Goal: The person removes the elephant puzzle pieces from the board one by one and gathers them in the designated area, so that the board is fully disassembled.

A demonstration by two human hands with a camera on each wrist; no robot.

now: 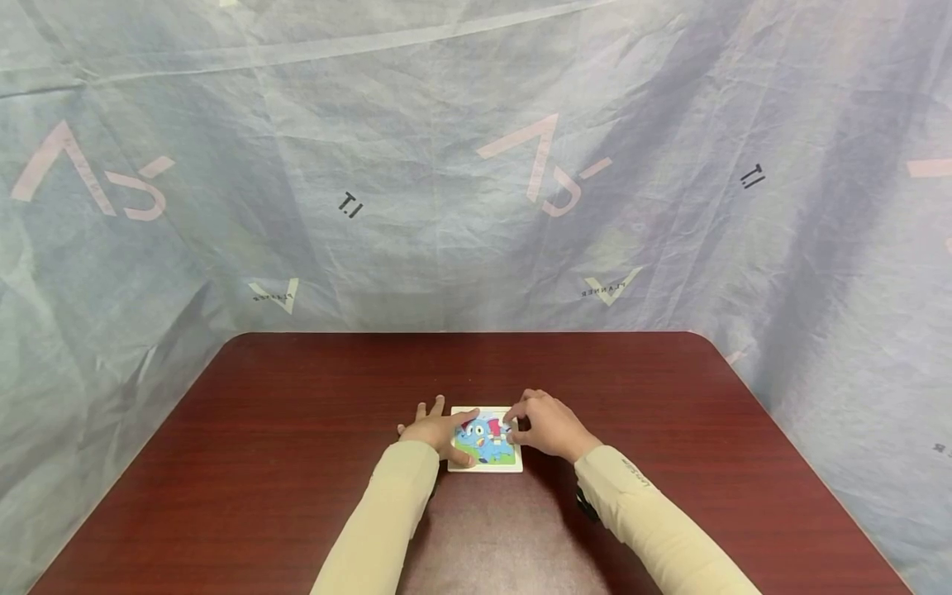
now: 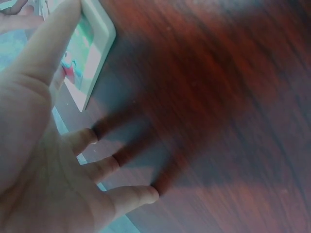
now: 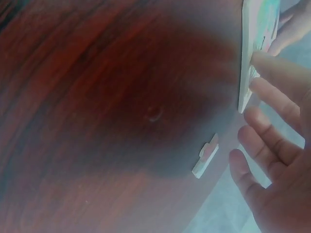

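A small white-framed puzzle (image 1: 485, 469) with a blue cartoon elephant lies flat on the table. My left hand (image 1: 435, 431) rests over its left side, thumb and index finger reaching onto the picture. The other left fingers (image 2: 131, 196) spread over the wood beyond the frame. At the right edge, my right hand (image 1: 549, 425) bends its thumb and index finger down to the picture, the tips close together. I cannot tell whether they pinch a piece. In the right wrist view, a loose puzzle piece (image 3: 206, 158) lies on the table near the other right fingers.
The dark red wooden table (image 1: 297, 397) has rounded far corners. Grey printed cloth (image 1: 439, 165) hangs behind it and along both sides. Both forearms wear light cream sleeves (image 1: 379, 521), and a dark object (image 1: 586, 504) shows under the right cuff.
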